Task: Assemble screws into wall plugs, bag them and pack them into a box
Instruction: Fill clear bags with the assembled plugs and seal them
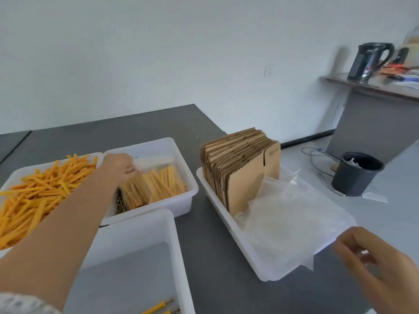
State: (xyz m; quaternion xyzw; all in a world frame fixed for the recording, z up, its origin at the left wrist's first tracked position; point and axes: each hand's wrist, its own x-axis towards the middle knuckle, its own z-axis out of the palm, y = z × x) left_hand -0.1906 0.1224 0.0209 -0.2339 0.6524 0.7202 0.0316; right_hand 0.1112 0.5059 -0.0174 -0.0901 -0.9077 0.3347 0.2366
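Orange wall plugs point(38, 193) fill the far-left tray, and bagged ones point(158, 184) lie in the middle tray point(190, 189) on the grey surface point(210, 245). I see my left hand point(120, 166) reaching into that tray, fingers pinching the clear top of a bag point(154, 160). My right hand point(374, 257) hovers loosely curled and holding nothing, beside the plastic bags point(290, 223) and flat cardboard boxes point(240, 164).

Loose plugs point(34, 196) lie left of bagged plugs point(158, 184); flat cartons point(238, 168) stand right.
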